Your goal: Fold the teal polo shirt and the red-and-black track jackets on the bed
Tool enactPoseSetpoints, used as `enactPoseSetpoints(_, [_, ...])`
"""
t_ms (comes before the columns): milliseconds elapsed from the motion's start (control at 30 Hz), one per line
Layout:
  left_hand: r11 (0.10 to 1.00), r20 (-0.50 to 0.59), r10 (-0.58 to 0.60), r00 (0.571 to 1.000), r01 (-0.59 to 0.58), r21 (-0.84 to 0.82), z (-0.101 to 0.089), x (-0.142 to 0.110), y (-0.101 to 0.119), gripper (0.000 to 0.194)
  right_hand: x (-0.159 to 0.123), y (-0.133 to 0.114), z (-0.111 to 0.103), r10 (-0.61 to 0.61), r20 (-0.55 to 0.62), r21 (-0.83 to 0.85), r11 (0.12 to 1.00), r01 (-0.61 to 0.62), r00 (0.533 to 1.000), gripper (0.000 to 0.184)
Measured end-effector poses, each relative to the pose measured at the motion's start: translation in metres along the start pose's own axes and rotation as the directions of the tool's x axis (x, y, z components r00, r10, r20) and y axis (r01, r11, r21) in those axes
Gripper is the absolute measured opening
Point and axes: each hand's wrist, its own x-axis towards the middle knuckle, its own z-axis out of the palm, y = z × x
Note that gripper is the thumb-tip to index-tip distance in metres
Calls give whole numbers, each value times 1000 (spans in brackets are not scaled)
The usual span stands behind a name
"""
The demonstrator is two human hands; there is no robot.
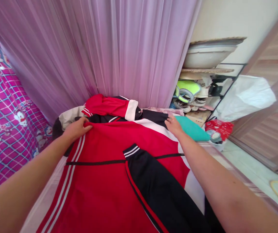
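Observation:
A red, black and white jacket [100,191] lies spread out in front of me on the bed. One black sleeve [163,184] with white cuff stripes is folded across its red body. My left hand [80,127] pinches the red cloth at the far left corner, beside the double white stripes. At the far right, my right hand [173,125] has its fingers closed on the black edge of the same jacket. Just beyond it sits a crumpled red garment [110,106] with a white band. A grey and black piece of cloth [68,117] lies behind my left hand.
A purple curtain [129,48] hangs behind the clothes. Pink patterned bedding [10,123] rises at the left. To the right are a teal item [190,128], a rack [228,92] with shoes and basins, a white plastic bag [248,95] and a red bag [220,127].

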Motion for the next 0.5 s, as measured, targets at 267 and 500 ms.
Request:
enactPoseSetpoints(267, [920,61,-79,995,97,-379,43,-47,-15,64,-93,-1,-8,-360,191,-310,861,404,913,50])
enactPoseSetpoints(500, [902,99,-196,975,219,-372,58,-136,-60,40,-227,3,-16,-310,492,-404,747,529,814,54])
